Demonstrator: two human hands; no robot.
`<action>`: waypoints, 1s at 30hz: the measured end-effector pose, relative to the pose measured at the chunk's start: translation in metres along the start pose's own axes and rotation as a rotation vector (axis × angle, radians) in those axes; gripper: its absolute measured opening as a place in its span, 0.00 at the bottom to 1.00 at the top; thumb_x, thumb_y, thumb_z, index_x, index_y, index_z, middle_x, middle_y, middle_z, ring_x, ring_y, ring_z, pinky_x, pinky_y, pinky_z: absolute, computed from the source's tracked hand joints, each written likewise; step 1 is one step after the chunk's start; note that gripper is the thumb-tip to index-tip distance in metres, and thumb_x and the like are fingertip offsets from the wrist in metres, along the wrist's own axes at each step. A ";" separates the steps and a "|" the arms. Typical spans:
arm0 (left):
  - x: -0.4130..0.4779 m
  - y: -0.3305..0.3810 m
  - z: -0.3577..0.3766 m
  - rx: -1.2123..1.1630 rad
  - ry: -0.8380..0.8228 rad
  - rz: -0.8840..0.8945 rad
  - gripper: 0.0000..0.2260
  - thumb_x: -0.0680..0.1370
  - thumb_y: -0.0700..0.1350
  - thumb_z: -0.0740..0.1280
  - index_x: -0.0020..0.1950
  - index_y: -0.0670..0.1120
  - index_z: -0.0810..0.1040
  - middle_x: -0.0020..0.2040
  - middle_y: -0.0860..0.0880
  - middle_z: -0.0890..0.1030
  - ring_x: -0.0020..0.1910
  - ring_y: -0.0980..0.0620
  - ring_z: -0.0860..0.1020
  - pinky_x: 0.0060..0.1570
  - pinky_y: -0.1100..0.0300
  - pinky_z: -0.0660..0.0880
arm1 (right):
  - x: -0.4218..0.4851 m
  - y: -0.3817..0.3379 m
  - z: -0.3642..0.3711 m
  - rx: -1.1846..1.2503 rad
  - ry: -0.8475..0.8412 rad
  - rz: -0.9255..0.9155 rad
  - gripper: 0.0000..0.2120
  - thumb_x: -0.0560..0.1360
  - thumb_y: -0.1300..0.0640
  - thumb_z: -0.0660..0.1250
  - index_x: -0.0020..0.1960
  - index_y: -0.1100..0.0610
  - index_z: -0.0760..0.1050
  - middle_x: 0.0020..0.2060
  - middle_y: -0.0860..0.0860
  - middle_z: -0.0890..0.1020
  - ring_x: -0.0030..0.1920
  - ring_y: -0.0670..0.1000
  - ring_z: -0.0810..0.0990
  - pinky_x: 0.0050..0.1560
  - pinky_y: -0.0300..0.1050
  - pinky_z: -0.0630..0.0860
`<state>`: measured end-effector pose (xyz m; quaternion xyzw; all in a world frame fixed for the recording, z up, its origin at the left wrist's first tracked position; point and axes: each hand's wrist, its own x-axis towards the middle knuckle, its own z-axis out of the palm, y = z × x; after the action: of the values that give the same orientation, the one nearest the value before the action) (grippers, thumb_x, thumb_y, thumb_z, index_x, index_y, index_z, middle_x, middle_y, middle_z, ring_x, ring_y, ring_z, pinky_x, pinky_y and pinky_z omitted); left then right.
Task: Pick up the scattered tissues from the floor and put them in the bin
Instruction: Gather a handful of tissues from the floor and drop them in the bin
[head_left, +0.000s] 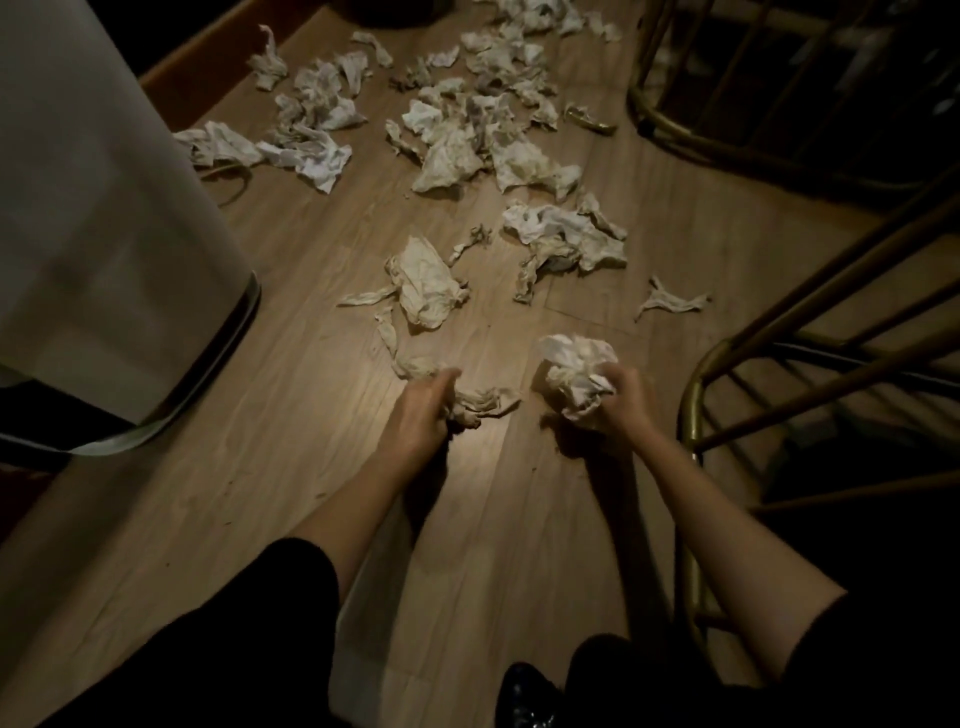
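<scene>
At the far left stands a tall pale bin (104, 218) with a metal band round its base, set on the wood floor (291, 467). Beyond it and across the middle, crumpled tissues (452, 140) lie strewn over the boards, thick at the far end, thinner toward the person; one big crumple (423, 283) sits just ahead of the hands.

The left hand (423, 402) reaches down to the floor, forearm stretched forward out of a dark sleeve (249, 613), wrist bent, fingers curled in and closed on a twisted strip (485, 402) that trails off to the right along the boards.

The right hand (626, 400) is held beside it, well apart, forearm likewise extended and bare to the elbow. Its fingers are clenched round a wad (576, 371) of white tissue that bulges out above the fist, just off the floor as far as I can tell.

A dark shoe (524, 696) shows at the bottom edge. At the right stand brass-coloured chair frames (696, 415), one close by the right wrist.
</scene>
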<state>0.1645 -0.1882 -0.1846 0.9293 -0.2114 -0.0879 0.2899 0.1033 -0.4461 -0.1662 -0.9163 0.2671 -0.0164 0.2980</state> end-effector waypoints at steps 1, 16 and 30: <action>0.012 0.004 0.001 0.001 0.001 -0.019 0.27 0.71 0.30 0.64 0.68 0.47 0.68 0.55 0.39 0.76 0.51 0.41 0.76 0.48 0.54 0.73 | -0.012 0.005 0.000 -0.016 0.033 0.007 0.12 0.70 0.69 0.66 0.52 0.61 0.80 0.50 0.59 0.82 0.53 0.58 0.78 0.47 0.41 0.68; 0.019 0.000 0.014 0.107 -0.080 -0.068 0.11 0.69 0.29 0.61 0.43 0.38 0.82 0.42 0.42 0.77 0.42 0.42 0.77 0.37 0.59 0.67 | 0.001 -0.025 0.052 -0.015 -0.151 -0.201 0.17 0.70 0.60 0.58 0.54 0.63 0.78 0.57 0.64 0.77 0.58 0.63 0.74 0.60 0.49 0.70; 0.115 -0.012 -0.168 0.452 0.000 -0.098 0.12 0.69 0.30 0.64 0.43 0.44 0.82 0.43 0.45 0.83 0.46 0.48 0.79 0.46 0.52 0.79 | 0.155 -0.172 0.145 -0.288 -0.421 -0.540 0.20 0.78 0.59 0.58 0.70 0.55 0.63 0.71 0.60 0.61 0.71 0.65 0.57 0.69 0.61 0.60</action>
<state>0.3196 -0.1457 -0.0592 0.9797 -0.1805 -0.0523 0.0699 0.3460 -0.3287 -0.2100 -0.9696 -0.0518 0.1325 0.1993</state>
